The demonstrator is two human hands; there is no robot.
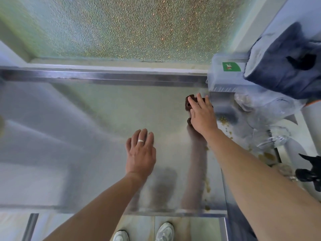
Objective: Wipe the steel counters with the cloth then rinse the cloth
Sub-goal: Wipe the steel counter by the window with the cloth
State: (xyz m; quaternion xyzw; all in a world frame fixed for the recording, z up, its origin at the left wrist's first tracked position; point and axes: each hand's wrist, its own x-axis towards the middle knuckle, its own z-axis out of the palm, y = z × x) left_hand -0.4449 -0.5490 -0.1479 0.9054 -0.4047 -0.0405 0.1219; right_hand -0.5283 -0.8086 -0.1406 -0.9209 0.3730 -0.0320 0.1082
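Brown cloth (189, 103) lay under the flat, spread right hand (202, 117), right of the idle, open left hand (140, 153).

- One view only, from a camera worn on the person's head.
- It looks steeply down and forward over the steel desk (104, 119), close above it.
- Both forearms reach in from the bottom edge.
- The wide lens bends the desk's edges; the frosted window (130, 26) fills the top.
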